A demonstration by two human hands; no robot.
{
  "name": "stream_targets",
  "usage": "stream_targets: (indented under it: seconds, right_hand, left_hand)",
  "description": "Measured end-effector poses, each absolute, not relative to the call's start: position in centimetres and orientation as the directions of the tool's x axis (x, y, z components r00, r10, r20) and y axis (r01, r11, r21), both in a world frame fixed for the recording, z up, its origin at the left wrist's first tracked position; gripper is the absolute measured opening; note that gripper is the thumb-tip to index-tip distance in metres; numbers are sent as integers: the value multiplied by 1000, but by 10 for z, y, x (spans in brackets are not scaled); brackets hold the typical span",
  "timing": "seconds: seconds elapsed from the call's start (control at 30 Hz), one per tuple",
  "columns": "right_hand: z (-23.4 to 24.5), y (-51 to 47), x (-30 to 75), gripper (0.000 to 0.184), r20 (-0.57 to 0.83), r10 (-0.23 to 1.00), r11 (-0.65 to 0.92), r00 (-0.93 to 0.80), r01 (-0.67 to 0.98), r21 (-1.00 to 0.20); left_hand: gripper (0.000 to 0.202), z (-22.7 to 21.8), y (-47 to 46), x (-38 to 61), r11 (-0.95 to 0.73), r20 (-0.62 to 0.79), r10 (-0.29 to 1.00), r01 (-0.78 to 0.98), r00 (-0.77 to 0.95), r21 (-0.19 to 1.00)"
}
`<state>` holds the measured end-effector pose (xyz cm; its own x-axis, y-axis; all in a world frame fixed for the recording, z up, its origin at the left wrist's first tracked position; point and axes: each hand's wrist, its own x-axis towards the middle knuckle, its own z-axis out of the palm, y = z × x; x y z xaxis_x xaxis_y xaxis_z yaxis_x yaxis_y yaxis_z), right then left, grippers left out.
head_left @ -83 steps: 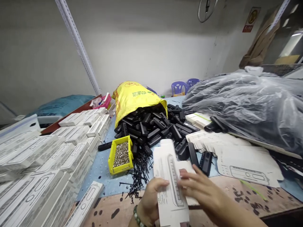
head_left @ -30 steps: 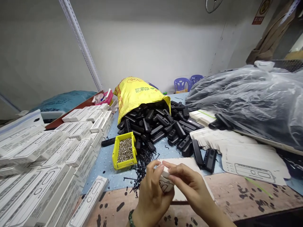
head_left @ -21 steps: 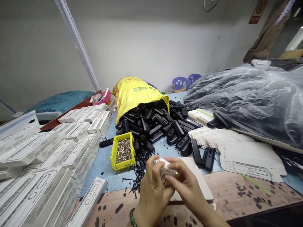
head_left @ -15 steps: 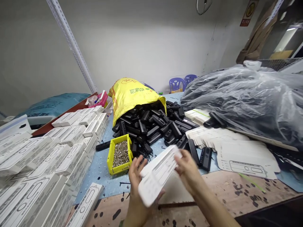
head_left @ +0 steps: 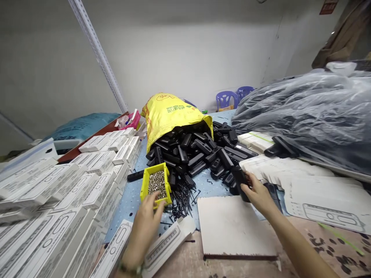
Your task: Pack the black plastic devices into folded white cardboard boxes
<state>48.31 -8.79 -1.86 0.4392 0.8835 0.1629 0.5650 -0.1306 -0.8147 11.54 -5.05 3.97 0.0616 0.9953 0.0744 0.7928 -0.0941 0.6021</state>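
Observation:
My left hand (head_left: pixel 145 220) reaches to the near edge of a yellow bin (head_left: pixel 144 185). Its fingers are apart, with the tips over the small shiny metal parts (head_left: pixel 157 181) inside, and I see nothing held. Beside that wrist lies a white printed carton (head_left: pixel 168 245), its far-end flap raised. My right hand (head_left: pixel 257 195) grips a long black plastic housing (head_left: pixel 240 182) between thumb and fingers, over the far right corner of a white board (head_left: pixel 234 227). More black housings (head_left: pixel 197 158) spill from a yellow sack (head_left: pixel 174 116) behind.
Stacked white cartons (head_left: pixel 60 231) fill the left side. Thin black rods (head_left: pixel 182 197) lie beside the bin. Flat printed card sheets (head_left: pixel 327 200) are fanned out at the right, below a large clear plastic bag (head_left: pixel 307 108) with dark contents. Purple chairs (head_left: pixel 227 99) stand behind.
The white carton has left both hands and now lies on the table. My left hand has moved to the bin, and my right hand has taken a black housing. The view has shifted.

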Motion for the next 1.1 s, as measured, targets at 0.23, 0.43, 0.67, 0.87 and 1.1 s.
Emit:
stream_targets:
  seconds: [0.23,0.43,0.67,0.87,1.1]
  right_hand:
    - [-34,-113,435,43,202,979,141,26,631,-763]
    - [-43,-127,455,42,181,981,94,73,637,-765]
    - [-10,-121,443,53,0,881,74,473,-137,-988]
    - [39,-112,381,25,-161,910,187,382,-725,-662]
    - [53,-111,344,32,-116,928,222,353,-777,-589]
  left_hand:
    - [12,30,48,135,-36,62,998,824,1,565]
    - [18,23,45,123,-45,106,992,599,-67,799]
    - [26,33,9,120,165,-165,986,4,-39,986]
    - [21,47,-66,151,302,-282,953,-301,111,904]
    - [28,39,-106,182,360,-314,933,-478,176,801]
